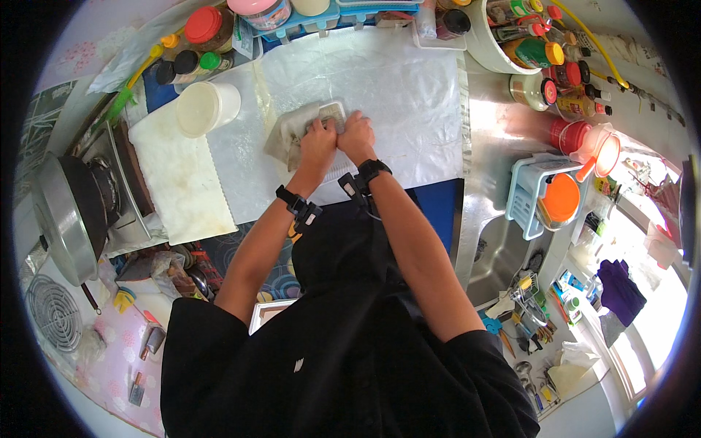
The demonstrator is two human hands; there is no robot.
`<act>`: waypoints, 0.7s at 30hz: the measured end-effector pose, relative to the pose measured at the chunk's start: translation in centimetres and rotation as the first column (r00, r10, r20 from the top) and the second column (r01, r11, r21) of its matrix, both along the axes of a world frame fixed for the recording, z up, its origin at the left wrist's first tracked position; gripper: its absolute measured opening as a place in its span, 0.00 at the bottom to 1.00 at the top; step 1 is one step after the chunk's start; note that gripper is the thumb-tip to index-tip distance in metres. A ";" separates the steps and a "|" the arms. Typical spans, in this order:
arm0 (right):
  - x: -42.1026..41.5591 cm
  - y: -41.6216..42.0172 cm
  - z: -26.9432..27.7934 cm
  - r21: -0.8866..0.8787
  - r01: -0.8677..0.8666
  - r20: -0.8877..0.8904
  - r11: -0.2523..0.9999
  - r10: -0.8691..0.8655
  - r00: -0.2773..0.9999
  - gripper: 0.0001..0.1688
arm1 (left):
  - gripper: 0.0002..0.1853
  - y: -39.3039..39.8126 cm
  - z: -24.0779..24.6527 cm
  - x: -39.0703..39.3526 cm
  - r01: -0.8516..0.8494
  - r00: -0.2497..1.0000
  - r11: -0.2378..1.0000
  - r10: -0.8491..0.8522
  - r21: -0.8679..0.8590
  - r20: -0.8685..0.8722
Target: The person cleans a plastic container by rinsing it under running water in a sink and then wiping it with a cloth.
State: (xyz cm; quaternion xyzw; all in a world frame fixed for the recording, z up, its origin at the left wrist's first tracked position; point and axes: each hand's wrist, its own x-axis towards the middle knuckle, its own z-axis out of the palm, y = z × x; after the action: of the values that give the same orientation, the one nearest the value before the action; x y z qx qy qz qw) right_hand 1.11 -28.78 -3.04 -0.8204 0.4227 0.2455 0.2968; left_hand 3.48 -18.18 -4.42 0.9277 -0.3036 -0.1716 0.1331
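Note:
On the plastic-covered counter, a grey-beige cloth (291, 131) lies bunched partly over a clear plastic tray (335, 108). My left hand (319, 143) presses on the cloth with its fingers curled over the tray; part of the cloth is hidden beneath it. Close beside it, my right hand (357, 136) has its fingers bent at the tray's right edge, and they look closed on that rim. Both wrists bear black straps with small devices. To the left of the hands, a white plastic tub (204, 108) stands on the counter.
Jars, among them a red-lidded jar (204, 26), line the back. Bottles fill a white bucket (495, 44) at the back right. A light-blue plastic rack (526, 191) stands above the steel sink (498, 263). At left, a lidded wok (68, 219) sits on the stove.

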 end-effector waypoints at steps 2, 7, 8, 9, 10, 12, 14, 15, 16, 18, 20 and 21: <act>0.1 -0.1 0.3 0.019 -0.005 -0.014 1.000 0.005 1.000 0.35 | 0.17 0.3 0.2 0.1 -0.006 1.000 0.994 0.008 -0.111 0.016; 0.1 -0.2 0.3 0.061 -0.019 -0.035 0.998 0.021 0.999 0.35 | 0.19 0.9 0.2 0.7 0.060 0.998 0.908 -0.069 -0.415 -0.007; 0.1 -0.3 0.0 0.063 -0.018 -0.026 0.998 0.019 0.999 0.35 | 0.19 0.8 0.1 0.8 0.067 0.997 0.903 -0.075 -0.425 -0.001; 0.2 -0.2 -0.1 0.068 -0.017 -0.018 0.998 0.018 1.000 0.35 | 0.19 0.8 0.0 0.9 0.074 0.997 0.898 -0.080 -0.433 0.004; 0.1 -0.2 -0.2 0.062 -0.019 -0.020 0.998 0.020 1.000 0.34 | 0.19 0.8 -0.1 0.8 0.075 0.997 0.910 -0.072 -0.409 0.024; 0.1 -0.3 -0.3 0.050 -0.021 -0.021 0.999 0.022 1.000 0.34 | 0.18 0.5 -0.1 0.5 0.079 0.996 0.930 -0.058 -0.360 0.068; 0.2 -0.2 -0.4 0.053 0.000 -0.022 0.999 0.001 1.000 0.34 | 0.17 0.5 0.0 0.3 0.064 0.997 0.954 -0.048 -0.293 0.063; 0.2 -0.3 -0.5 0.053 0.010 -0.022 0.999 -0.009 1.000 0.34 | 0.17 0.4 0.3 0.2 0.056 0.997 0.964 -0.041 -0.260 0.060; 0.2 -0.3 -0.5 0.046 -0.011 -0.029 0.999 0.013 0.999 0.34 | 0.18 0.2 0.5 0.1 0.043 0.999 0.982 -0.036 -0.182 0.041; 0.3 -0.3 -0.5 0.035 -0.051 -0.043 0.998 0.053 0.998 0.35 | 0.19 0.1 0.7 0.2 0.022 1.000 1.000 -0.022 -0.021 0.007; 0.5 -0.1 -0.2 0.044 -0.039 -0.058 0.998 0.041 0.997 0.37 | 0.19 0.3 1.0 0.2 0.018 1.000 1.000 -0.018 -0.010 -0.009; 0.5 -0.1 -0.3 0.048 -0.030 -0.067 0.998 0.034 0.997 0.39 | 0.18 0.4 1.1 0.4 0.018 1.000 1.000 -0.018 -0.004 -0.019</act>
State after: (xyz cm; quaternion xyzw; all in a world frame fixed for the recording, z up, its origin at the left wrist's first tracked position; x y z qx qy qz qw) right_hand 1.65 -28.92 -3.33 -0.8110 0.4135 0.2879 0.2974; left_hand 3.85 -17.81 -3.33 0.9230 -0.3111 -0.1809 0.1364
